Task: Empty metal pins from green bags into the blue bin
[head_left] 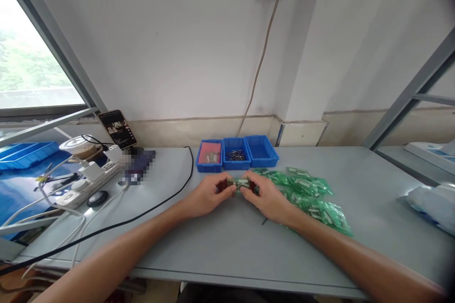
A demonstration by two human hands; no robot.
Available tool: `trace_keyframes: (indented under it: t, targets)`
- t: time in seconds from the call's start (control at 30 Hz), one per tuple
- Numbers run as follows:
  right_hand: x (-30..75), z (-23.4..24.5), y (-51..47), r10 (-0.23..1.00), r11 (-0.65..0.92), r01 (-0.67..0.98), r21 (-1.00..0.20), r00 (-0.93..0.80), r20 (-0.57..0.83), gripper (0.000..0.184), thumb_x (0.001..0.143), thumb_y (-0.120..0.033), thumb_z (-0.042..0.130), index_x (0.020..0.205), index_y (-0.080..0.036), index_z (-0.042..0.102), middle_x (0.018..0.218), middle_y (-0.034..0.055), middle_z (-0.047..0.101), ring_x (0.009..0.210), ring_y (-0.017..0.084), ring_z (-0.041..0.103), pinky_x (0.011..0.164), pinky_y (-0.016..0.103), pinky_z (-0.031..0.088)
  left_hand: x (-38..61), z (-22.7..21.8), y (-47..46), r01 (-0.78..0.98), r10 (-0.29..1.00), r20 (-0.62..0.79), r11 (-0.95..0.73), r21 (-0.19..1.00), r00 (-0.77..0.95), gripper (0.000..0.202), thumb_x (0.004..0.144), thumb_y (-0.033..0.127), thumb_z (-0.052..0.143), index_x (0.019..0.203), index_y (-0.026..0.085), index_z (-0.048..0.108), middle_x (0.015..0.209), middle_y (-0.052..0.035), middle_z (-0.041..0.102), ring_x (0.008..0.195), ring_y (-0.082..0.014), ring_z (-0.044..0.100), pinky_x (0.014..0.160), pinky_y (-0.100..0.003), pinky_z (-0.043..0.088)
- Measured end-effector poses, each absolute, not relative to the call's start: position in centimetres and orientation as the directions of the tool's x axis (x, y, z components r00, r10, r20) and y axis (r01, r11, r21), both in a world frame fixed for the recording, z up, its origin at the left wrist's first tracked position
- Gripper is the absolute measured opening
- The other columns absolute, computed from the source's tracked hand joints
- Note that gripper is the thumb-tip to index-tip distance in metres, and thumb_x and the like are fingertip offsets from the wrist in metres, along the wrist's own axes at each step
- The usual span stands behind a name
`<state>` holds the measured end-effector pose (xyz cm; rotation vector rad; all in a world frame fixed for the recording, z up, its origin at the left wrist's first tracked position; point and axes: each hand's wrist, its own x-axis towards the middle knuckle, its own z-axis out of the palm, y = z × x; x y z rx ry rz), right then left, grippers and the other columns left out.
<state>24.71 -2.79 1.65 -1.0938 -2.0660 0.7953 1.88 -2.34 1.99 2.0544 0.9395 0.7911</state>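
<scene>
Both hands meet over the middle of the grey table point(220, 246), pinching one small part between them. My left hand point(208, 195) grips its left end with closed fingers. My right hand point(267, 197) grips its right end, fingers also closed. The small part point(241, 182) looks green and white, like a little bagged component; its details are too small to make out. Just right of my right hand lies a pile of green plastic bags point(313, 199) holding similar pieces.
Three blue bins stand behind the hands: the left bin point(209, 155) with a pink sheet, the middle bin point(235, 154) with dark metal pins, the right bin point(261, 150). A power strip point(88, 180), a phone point(117, 129) and a black cable point(156, 210) lie at left. A white bag point(432, 206) sits at far right.
</scene>
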Motion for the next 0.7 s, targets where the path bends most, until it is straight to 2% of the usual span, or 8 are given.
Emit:
trace_keyframes:
  t: [0.23,0.37,0.5,0.7]
  targets:
    - [24.87,1.44,-2.68,0.861,0.448,0.429,-0.784,-0.442,0.25,0.017,0.102,-0.033,0.055,0.09,-0.022,0.06,0.08,-0.0029,0.056,0.073,0.017,0.05,0.066,0.03,0.04,1.85,1.94,-2.43,0.33,0.809,0.245,-0.467,0.82,0.535,0.03,0.107,0.043,0.055,0.1,0.017,0.067,0.09,-0.0034,0.072,0.082,-0.0162,0.063,0.074,-0.027,0.047]
    - [24.77,1.74,-2.74,0.863,0.447,0.435,-0.782,-0.44,0.248,0.016,0.101,-0.031,0.056,0.088,-0.022,0.06,0.078,-0.0032,0.054,0.071,0.016,0.049,0.065,0.03,0.038,1.87,1.97,-2.44,0.334,0.813,0.233,-0.456,0.825,0.534,0.03,0.106,0.044,0.056,0.1,0.016,0.067,0.089,-0.0034,0.072,0.082,-0.0163,0.063,0.074,-0.028,0.047]
    - [24.69,1.98,-2.85,0.859,0.456,0.451,-0.767,-0.447,0.248,0.015,0.1,-0.031,0.058,0.087,-0.022,0.059,0.077,-0.0031,0.053,0.071,0.017,0.049,0.065,0.03,0.038,1.82,1.83,-2.25,0.311,0.81,0.228,-0.443,0.841,0.54,0.029,0.106,0.045,0.056,0.107,0.017,0.066,0.09,-0.0027,0.072,0.081,-0.0157,0.063,0.074,-0.027,0.047]
    - [24.84,1.76,-2.85,0.853,0.474,0.412,-0.779,-0.434,0.29,0.01,0.103,-0.03,0.055,0.097,-0.024,0.059,0.081,-0.0028,0.054,0.072,0.017,0.049,0.066,0.029,0.038,1.66,1.48,-2.03,0.332,0.819,0.22,-0.439,0.835,0.53,0.029,0.106,0.045,0.056,0.104,0.017,0.066,0.086,-0.0013,0.071,0.077,-0.0143,0.06,0.071,-0.025,0.045]
